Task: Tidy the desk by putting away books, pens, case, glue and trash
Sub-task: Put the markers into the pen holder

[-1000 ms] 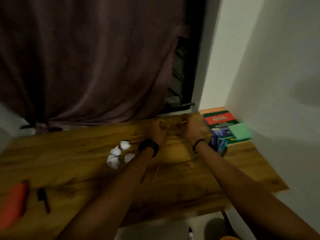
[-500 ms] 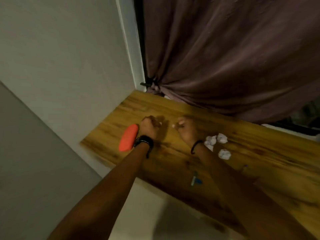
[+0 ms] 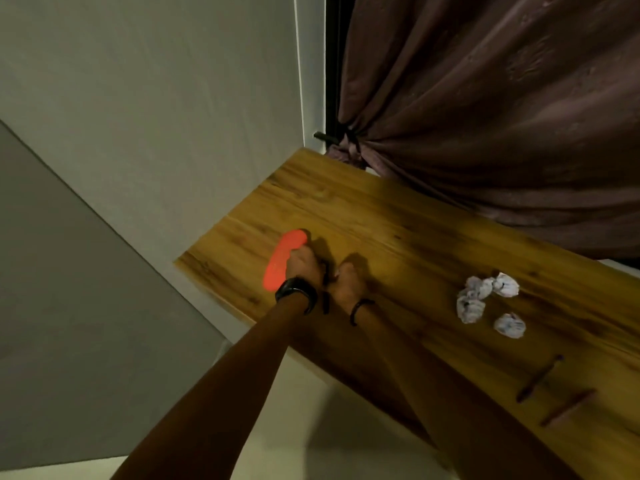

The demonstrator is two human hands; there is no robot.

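Observation:
An orange pencil case (image 3: 282, 259) lies near the left end of the wooden desk (image 3: 398, 220). My left hand (image 3: 304, 268) rests on the case's right edge with its fingers curled over it. Just to the right, my right hand (image 3: 348, 282) is a closed fist on the desk. A black pen (image 3: 325, 299) lies between the two wrists, touching or almost touching the right hand. A small pale spot shows at the right thumb; what it is cannot be told. Several crumpled white paper balls (image 3: 485, 299) sit to the right.
Two thin brown pens or pencils (image 3: 540, 377) (image 3: 568, 408) lie near the desk's front edge at the right. A dark curtain (image 3: 502, 116) hangs behind the desk. A pale wall (image 3: 156, 116) meets the desk's left end. Below the front edge is light floor (image 3: 329, 427).
The view swung from the desk's right end with the books to its left end. Both hands travelled left; the left hand now lies on the orange case, the right beside the black pen.

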